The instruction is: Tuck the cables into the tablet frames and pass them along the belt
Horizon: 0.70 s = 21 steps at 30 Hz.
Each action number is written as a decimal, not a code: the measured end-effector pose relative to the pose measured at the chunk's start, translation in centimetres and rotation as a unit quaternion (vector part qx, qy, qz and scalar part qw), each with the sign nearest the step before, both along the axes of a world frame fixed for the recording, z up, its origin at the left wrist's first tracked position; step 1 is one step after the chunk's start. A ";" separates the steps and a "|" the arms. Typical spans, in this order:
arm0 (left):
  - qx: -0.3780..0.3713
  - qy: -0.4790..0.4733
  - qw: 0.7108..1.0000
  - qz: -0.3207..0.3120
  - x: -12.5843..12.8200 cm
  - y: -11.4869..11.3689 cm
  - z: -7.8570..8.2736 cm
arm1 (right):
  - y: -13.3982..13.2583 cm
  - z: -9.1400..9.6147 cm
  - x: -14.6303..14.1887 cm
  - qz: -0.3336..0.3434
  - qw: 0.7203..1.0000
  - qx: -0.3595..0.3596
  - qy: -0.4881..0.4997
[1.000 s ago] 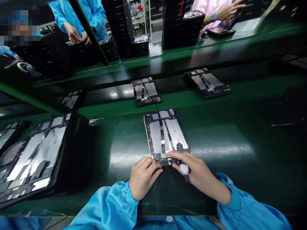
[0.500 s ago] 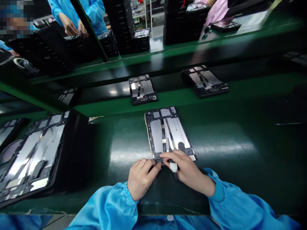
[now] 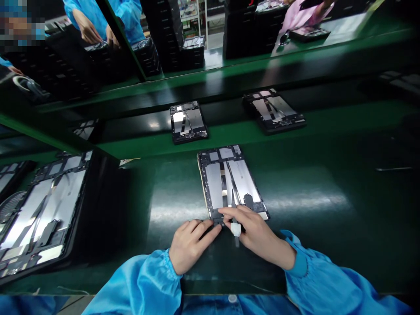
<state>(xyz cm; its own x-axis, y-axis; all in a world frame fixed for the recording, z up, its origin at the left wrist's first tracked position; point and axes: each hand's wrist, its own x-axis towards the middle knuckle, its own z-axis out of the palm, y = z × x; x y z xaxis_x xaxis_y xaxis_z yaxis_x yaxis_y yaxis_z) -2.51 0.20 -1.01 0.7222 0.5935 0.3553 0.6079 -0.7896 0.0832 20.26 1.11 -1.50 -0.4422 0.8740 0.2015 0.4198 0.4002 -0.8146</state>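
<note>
A tablet chassis (image 3: 226,179) with silver metal plates in a dark frame lies on the green mat in front of me. My left hand (image 3: 195,243) presses its fingertips on the chassis's near edge. My right hand (image 3: 256,232) holds a slim dark pointed tool (image 3: 233,205) between its fingers, with the tip over the chassis's near end. A white wrap (image 3: 235,229) sits around the tool or a finger; I cannot tell which. My blue sleeves (image 3: 144,280) enter from the bottom.
Two similar chassis (image 3: 188,122) lie on a raised green-edged shelf ahead. A large chassis (image 3: 42,210) lies at the left on a dark surface. Black tray stacks (image 3: 167,26) stand beyond, with a blue-sleeved person (image 3: 88,26) and a pink-sleeved person (image 3: 305,17) working there.
My right hand has moved left along the chassis's near edge, bringing the tool over it. My left hand stays on the edge. The background has shifted slightly as my head moved.
</note>
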 end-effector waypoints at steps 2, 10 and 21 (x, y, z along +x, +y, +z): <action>0.009 0.005 1.000 -0.001 0.1 0.0 -0.1 | 0.1 0.2 0.1 -0.006 1.000 0.002 0.007; -0.059 -0.014 0.998 0.025 0.7 -0.3 -0.8 | -1.6 1.8 2.3 -0.035 0.987 -0.096 0.125; -0.077 -0.018 0.996 0.032 0.7 -0.3 -0.8 | -2.1 1.0 2.1 -0.074 0.977 -0.164 0.115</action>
